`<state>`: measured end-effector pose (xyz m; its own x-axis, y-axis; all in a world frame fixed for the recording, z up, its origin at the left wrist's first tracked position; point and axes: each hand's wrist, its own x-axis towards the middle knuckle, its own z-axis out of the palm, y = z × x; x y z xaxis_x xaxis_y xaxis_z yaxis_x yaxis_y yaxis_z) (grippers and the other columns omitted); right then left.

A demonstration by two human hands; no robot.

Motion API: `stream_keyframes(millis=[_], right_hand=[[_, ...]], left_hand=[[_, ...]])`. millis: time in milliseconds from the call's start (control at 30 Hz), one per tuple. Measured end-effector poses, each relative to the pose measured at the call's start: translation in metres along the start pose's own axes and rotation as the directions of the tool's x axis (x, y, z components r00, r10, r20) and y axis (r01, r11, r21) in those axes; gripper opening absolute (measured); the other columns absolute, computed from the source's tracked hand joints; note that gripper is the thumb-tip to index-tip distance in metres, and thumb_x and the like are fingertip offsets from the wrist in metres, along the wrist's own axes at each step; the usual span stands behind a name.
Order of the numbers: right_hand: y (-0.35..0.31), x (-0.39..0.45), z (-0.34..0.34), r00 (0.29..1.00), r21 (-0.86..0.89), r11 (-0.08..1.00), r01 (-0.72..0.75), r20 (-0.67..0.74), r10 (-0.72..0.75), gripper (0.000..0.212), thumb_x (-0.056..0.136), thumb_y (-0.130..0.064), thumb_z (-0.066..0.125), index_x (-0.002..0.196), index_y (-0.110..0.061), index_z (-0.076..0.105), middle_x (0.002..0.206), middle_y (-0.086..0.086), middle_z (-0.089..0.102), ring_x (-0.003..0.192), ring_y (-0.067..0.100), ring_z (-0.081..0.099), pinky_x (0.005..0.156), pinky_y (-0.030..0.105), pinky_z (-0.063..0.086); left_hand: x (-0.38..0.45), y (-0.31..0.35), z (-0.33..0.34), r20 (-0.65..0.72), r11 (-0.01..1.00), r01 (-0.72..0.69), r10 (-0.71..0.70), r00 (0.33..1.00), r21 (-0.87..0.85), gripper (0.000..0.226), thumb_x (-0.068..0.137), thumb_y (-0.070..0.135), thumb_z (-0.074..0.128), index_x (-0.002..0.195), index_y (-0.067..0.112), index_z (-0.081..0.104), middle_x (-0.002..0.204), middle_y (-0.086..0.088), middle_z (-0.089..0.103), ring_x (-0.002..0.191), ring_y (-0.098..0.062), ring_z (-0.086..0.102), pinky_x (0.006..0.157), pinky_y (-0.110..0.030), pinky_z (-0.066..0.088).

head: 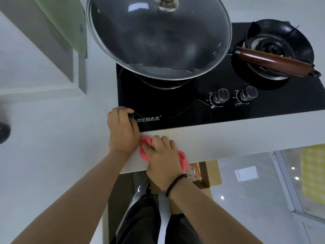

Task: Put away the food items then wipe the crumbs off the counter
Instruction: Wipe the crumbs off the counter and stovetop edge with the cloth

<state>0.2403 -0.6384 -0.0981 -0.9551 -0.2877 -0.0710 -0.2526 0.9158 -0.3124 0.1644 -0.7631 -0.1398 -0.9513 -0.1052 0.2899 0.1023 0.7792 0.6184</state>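
My right hand (163,161) grips a pink cloth (145,152) and presses it on the white counter (228,138), on the strip in front of the black stove. A few pale crumbs (168,131) lie on the counter against the stove's front edge, just beyond the cloth. My left hand (123,129) rests knuckles up at the stove's front left corner, fingers curled, touching the cloth's left end. Below the counter edge, a clear food packet (193,171) sits in a cardboard box (212,173).
A black glass stove (175,106) carries a lidded wok (158,37) on the left burner, with its wooden handle (272,63) lying over the right burner (274,46). Two knobs (221,95) face the front. A dark round object (3,132) sits at the far left.
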Motion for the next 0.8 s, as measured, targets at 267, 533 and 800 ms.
stream_keyframes(millis=[267,533,800], right_hand=[[0.022,-0.007,0.005,0.890,-0.027,0.889,-0.456,-0.029,0.455,0.063,0.070,-0.015,0.066,0.131,-0.008,0.052,0.099,0.014,0.051,0.085,0.030,0.049,0.074,0.043,0.049],[0.004,-0.018,0.002,0.920,0.065,0.918,-0.391,0.001,0.391,0.064,0.064,-0.012,0.070,0.126,-0.005,0.053,0.096,0.010,0.051,0.080,0.023,0.049,0.070,0.037,0.051],[0.031,-0.008,0.002,0.853,-0.001,0.855,-0.519,-0.058,0.518,0.064,0.071,-0.014,0.062,0.133,-0.006,0.049,0.097,0.013,0.051,0.084,0.029,0.049,0.073,0.039,0.045]], left_hand=[[0.000,-0.001,0.000,0.039,0.999,-0.020,0.019,0.999,0.025,0.029,0.083,0.007,0.038,0.105,0.001,0.054,0.105,-0.017,0.051,0.096,-0.031,0.046,0.090,-0.041,0.038],[0.000,-0.001,0.000,0.065,0.998,-0.027,0.023,0.998,0.053,0.026,0.083,0.006,0.040,0.104,0.002,0.054,0.105,-0.015,0.051,0.096,-0.029,0.045,0.090,-0.033,0.032],[-0.002,-0.002,-0.002,0.096,0.997,-0.046,0.040,0.995,0.066,0.025,0.084,0.005,0.041,0.105,0.003,0.054,0.106,-0.016,0.050,0.098,-0.031,0.045,0.090,-0.039,0.036]])
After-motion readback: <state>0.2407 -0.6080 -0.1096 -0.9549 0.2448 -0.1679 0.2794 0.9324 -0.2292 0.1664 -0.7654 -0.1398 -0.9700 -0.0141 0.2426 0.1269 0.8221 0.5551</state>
